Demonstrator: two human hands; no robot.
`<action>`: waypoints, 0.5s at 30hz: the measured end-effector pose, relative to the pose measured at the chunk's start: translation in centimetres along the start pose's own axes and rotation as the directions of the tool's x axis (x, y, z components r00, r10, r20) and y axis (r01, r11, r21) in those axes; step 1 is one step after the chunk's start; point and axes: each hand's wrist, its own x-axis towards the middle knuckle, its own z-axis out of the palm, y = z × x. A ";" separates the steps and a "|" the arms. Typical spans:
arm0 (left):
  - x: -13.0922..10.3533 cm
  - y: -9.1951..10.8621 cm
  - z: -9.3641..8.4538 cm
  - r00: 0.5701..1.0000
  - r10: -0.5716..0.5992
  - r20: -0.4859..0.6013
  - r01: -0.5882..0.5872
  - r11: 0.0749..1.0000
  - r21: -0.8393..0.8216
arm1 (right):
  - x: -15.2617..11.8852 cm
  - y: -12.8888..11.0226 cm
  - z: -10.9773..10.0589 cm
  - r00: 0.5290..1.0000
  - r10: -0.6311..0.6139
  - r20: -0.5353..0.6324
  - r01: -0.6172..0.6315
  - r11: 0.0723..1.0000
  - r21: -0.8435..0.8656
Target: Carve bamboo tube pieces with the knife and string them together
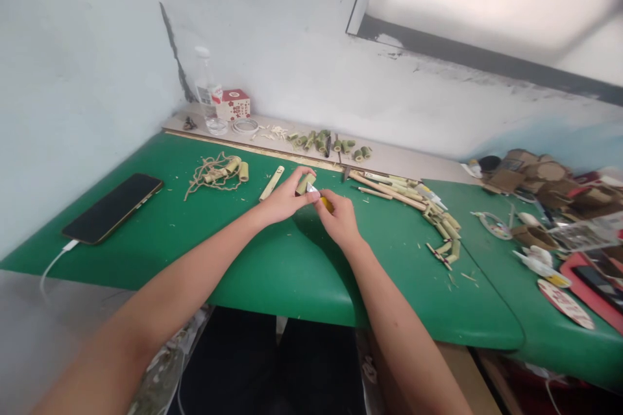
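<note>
My left hand (pixel 285 198) pinches a short piece of green bamboo tube (pixel 305 183) over the green table (pixel 272 272). My right hand (pixel 339 215) grips a utility knife with a yellow handle (pixel 327 203); its silver blade tip (pixel 311 189) touches the end of the bamboo piece. Both hands meet near the middle of the table. A flat bamboo strip (pixel 271 183) lies just left of my left hand.
A black phone (pixel 113 207) on a white cable lies at the left. Twine with bamboo rings (pixel 219 172) sits behind it. Bamboo sticks and cut pieces (pixel 413 198) spread to the right. A bottle (pixel 206 87), red box (pixel 234 104), tape roll (pixel 244 126) and bamboo sections (pixel 326 141) line the wall ledge. Craft clutter (pixel 549 207) fills the far right.
</note>
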 end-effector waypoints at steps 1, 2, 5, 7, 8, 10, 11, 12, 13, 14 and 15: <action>0.0 0.0 0.0 1.000 -0.005 -0.008 0.005 1.000 0.003 | 0.0 0.0 0.0 1.000 0.001 -0.006 -0.001 1.000 -0.001; 0.0 -0.1 0.1 1.000 -0.006 -0.016 0.006 1.000 0.004 | 0.0 -0.1 0.0 1.000 0.001 -0.010 -0.001 1.000 0.000; 0.1 -0.3 0.1 1.000 0.001 -0.022 -0.001 1.000 -0.011 | 0.0 0.0 0.0 1.000 -0.006 -0.011 0.006 1.000 0.008; 0.1 -0.4 0.1 1.000 -0.008 -0.020 0.007 0.999 -0.034 | 0.0 0.1 0.0 1.000 -0.011 -0.002 0.011 1.000 0.020; 0.1 -0.4 0.0 1.000 -0.014 -0.015 0.014 0.999 -0.045 | 0.0 0.1 0.0 1.000 -0.016 0.007 0.016 0.999 0.029; 0.0 -0.4 0.0 1.000 -0.022 -0.005 0.021 0.998 -0.060 | -0.1 0.1 -0.1 0.999 -0.031 0.042 0.029 0.998 0.050; 0.0 -0.3 -0.1 1.000 -0.020 0.001 0.020 0.998 -0.064 | -0.1 0.1 -0.1 0.997 -0.041 0.063 0.037 0.997 0.062; 0.0 -0.2 -0.1 1.000 -0.016 0.009 0.016 0.998 -0.068 | 0.0 0.1 -0.2 0.995 -0.050 0.081 0.044 0.996 0.072; -0.1 -0.1 -0.2 1.000 -0.009 0.018 0.011 0.997 -0.070 | 0.0 0.1 -0.2 0.994 -0.058 0.094 0.050 0.995 0.080; -0.1 0.1 -0.2 1.000 -0.003 0.025 0.004 0.998 -0.070 | 0.0 0.1 -0.2 0.993 -0.065 0.102 0.056 0.995 0.087; -0.1 0.2 -0.2 1.000 0.002 0.031 0.000 0.998 -0.068 | 0.0 0.0 -0.3 0.992 -0.072 0.106 0.062 0.994 0.093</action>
